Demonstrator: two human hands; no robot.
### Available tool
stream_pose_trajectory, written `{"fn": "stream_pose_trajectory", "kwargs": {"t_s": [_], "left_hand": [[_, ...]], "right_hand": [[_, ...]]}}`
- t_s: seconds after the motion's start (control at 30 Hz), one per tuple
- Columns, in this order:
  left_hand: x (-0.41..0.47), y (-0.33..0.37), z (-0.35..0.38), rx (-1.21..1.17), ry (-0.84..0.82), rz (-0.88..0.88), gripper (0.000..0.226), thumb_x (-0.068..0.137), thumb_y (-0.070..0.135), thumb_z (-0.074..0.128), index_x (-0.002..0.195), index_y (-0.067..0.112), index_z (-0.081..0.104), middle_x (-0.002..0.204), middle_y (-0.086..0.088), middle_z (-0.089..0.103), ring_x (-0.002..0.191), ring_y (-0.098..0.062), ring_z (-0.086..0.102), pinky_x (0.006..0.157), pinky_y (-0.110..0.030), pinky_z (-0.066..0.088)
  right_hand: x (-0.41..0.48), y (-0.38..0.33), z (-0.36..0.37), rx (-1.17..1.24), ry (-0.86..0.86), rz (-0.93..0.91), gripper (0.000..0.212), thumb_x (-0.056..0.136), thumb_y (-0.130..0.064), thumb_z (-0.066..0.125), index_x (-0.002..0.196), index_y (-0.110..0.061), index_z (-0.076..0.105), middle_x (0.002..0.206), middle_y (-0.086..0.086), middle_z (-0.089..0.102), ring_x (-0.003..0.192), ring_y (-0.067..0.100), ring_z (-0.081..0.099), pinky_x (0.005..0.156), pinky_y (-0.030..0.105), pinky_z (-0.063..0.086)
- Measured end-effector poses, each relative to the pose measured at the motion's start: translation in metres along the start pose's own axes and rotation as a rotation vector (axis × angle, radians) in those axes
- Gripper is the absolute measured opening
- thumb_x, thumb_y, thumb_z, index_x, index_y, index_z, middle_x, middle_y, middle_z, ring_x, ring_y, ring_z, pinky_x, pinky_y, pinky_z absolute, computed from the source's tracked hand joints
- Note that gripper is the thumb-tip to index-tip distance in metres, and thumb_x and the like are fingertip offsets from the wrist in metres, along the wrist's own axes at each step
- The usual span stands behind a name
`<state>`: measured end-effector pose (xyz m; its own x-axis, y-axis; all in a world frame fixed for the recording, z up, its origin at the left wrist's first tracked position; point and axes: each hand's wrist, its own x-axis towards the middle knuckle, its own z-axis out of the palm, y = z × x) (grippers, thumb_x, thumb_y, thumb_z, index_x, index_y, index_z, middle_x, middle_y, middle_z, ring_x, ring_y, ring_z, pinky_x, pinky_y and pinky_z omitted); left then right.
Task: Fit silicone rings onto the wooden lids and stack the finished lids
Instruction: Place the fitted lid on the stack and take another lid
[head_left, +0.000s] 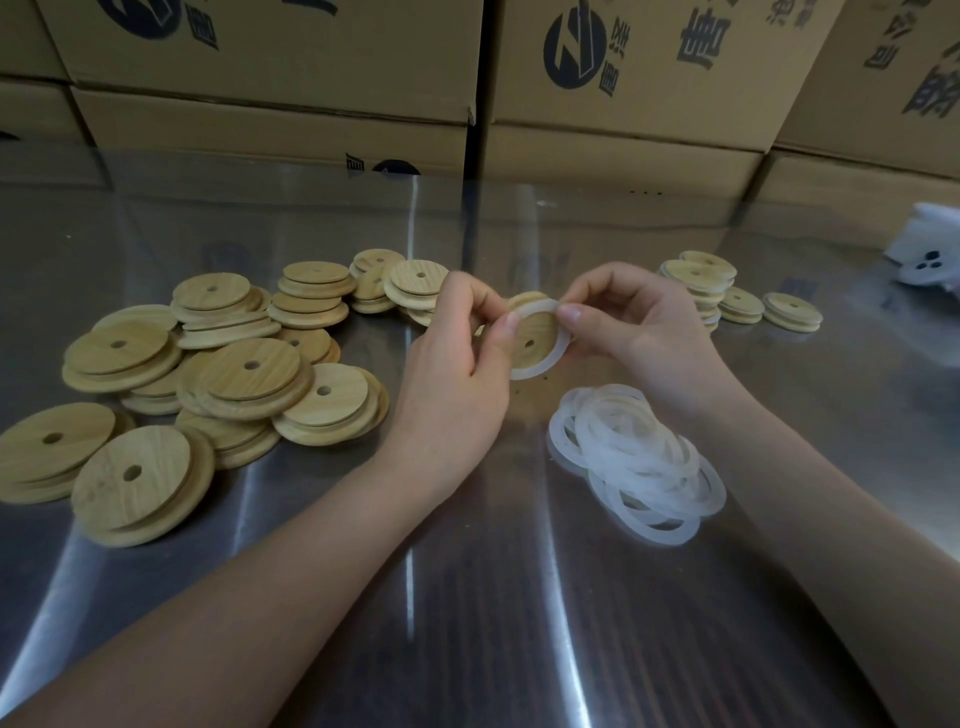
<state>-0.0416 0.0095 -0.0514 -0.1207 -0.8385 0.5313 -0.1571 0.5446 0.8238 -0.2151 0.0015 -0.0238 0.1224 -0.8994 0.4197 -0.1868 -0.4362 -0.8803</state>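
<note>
Above the middle of the steel table, both my hands hold one round wooden lid (535, 332) with a centre hole. A translucent white silicone ring (545, 364) lies around its inner step. My left hand (457, 358) pinches the lid's left edge with thumb and fingers. My right hand (634, 332) pinches the ring and lid at the upper right. A loose heap of silicone rings (636, 462) lies on the table under my right wrist. Bare wooden lids (208, 374) are scattered at the left. Lids with rings stand stacked (701, 286) at the back right.
The steel table (467, 597) is shiny and reflective. Stacked cardboard boxes (311, 78) form a wall along the far edge. A white object with dark spots (930, 254) sits at the far right edge. Two more single lids (792, 312) lie beside the right stack.
</note>
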Motion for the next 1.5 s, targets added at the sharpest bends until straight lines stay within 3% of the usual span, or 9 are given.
{"fn": "stream_pose_trajectory", "kwargs": {"t_s": [0.53, 0.7, 1.1, 1.17, 1.3, 1.4, 1.5], "left_hand": [[-0.0007, 0.006, 0.0019, 0.032, 0.081, -0.031, 0.011, 0.1, 0.018, 0.051, 0.09, 0.018, 0.045, 0.08, -0.011, 0.064, 0.073, -0.025, 0.063, 0.068, -0.052, 0.05], [-0.0012, 0.0065, 0.0011, 0.005, 0.081, -0.022, 0.011, 0.097, 0.017, 0.053, 0.09, 0.015, 0.046, 0.079, -0.017, 0.06, 0.072, -0.034, 0.059, 0.063, -0.054, 0.048], [-0.0004, 0.0045, 0.0001, -0.04, 0.044, -0.026, 0.01, 0.088, 0.019, 0.054, 0.083, 0.016, 0.045, 0.071, -0.01, 0.053, 0.068, -0.034, 0.053, 0.058, -0.046, 0.045], [-0.0004, 0.0046, -0.0009, -0.052, 0.043, -0.034, 0.011, 0.085, 0.015, 0.055, 0.081, 0.011, 0.045, 0.066, -0.006, 0.049, 0.063, -0.029, 0.049, 0.056, -0.04, 0.043], [0.0006, 0.0033, -0.0023, -0.103, 0.056, -0.096, 0.013, 0.084, 0.007, 0.057, 0.078, 0.007, 0.046, 0.058, 0.012, 0.049, 0.055, -0.005, 0.043, 0.053, -0.022, 0.039], [0.0004, 0.0043, -0.0022, -0.157, 0.063, -0.149, 0.009, 0.085, 0.012, 0.058, 0.082, 0.015, 0.049, 0.066, 0.011, 0.059, 0.064, -0.011, 0.056, 0.064, -0.038, 0.051], [-0.0013, 0.0053, -0.0025, -0.186, 0.004, -0.149, 0.014, 0.088, 0.021, 0.052, 0.102, 0.026, 0.052, 0.09, -0.001, 0.071, 0.087, -0.021, 0.069, 0.081, -0.055, 0.054]], "right_hand": [[-0.0009, -0.0011, 0.0044, -0.073, 0.038, -0.082, 0.016, 0.09, -0.001, 0.064, 0.083, -0.014, 0.063, 0.074, -0.007, 0.066, 0.069, 0.011, 0.065, 0.062, 0.02, 0.052], [-0.0006, -0.0013, 0.0042, -0.088, 0.04, -0.067, 0.015, 0.089, -0.001, 0.066, 0.082, -0.014, 0.064, 0.073, -0.007, 0.067, 0.069, 0.011, 0.064, 0.063, 0.021, 0.053], [-0.0008, -0.0024, 0.0023, -0.104, 0.029, -0.062, 0.016, 0.088, -0.004, 0.067, 0.081, -0.019, 0.066, 0.076, -0.005, 0.068, 0.073, 0.013, 0.065, 0.066, 0.022, 0.053], [-0.0009, -0.0025, 0.002, -0.103, 0.013, -0.057, 0.016, 0.088, -0.003, 0.067, 0.082, -0.017, 0.067, 0.076, -0.004, 0.068, 0.073, 0.013, 0.065, 0.066, 0.022, 0.053], [-0.0011, -0.0031, 0.002, -0.103, -0.004, -0.055, 0.014, 0.089, 0.001, 0.065, 0.084, -0.013, 0.068, 0.077, -0.002, 0.068, 0.073, 0.012, 0.065, 0.065, 0.022, 0.053], [-0.0011, -0.0037, 0.0023, -0.108, 0.002, -0.049, 0.013, 0.089, 0.002, 0.065, 0.084, -0.01, 0.067, 0.077, -0.001, 0.067, 0.071, 0.012, 0.064, 0.064, 0.021, 0.053], [-0.0016, -0.004, 0.0026, -0.12, 0.009, -0.037, 0.013, 0.088, 0.003, 0.065, 0.083, -0.009, 0.067, 0.075, -0.001, 0.067, 0.07, 0.011, 0.064, 0.064, 0.02, 0.052]]}}
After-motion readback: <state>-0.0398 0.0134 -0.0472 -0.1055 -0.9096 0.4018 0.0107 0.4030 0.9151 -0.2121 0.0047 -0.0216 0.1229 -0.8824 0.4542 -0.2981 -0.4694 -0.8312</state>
